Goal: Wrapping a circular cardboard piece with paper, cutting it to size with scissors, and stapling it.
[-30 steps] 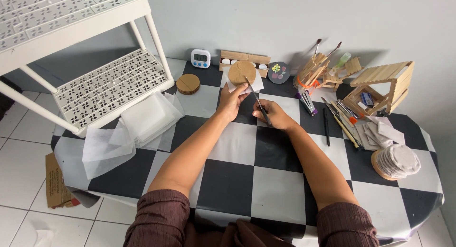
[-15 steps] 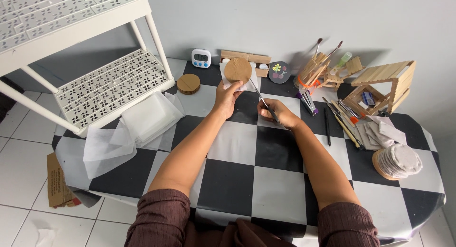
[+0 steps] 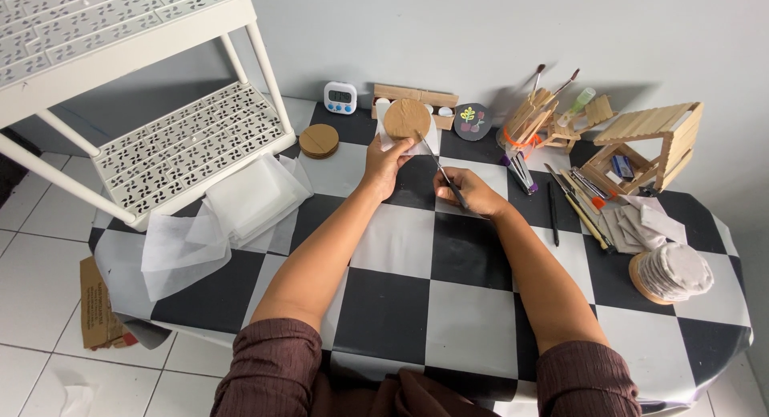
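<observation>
while my left hand (image 3: pixel 387 162) grips the round wooden disc (image 3: pixel 406 119) at upper centre, my right hand (image 3: pixel 471 191) pinches a thin tool (image 3: pixel 439 170) slanting up-left toward it.

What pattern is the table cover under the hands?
Black-and-white checkerboard squares on the table cover, seen in the head view.

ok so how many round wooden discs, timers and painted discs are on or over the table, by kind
wood discs: 2, one held up by the left hand at, one lying flat
timer: 1
painted dark disc: 1
total: 4
The right hand holds a thin tool toward the held disc.
</observation>
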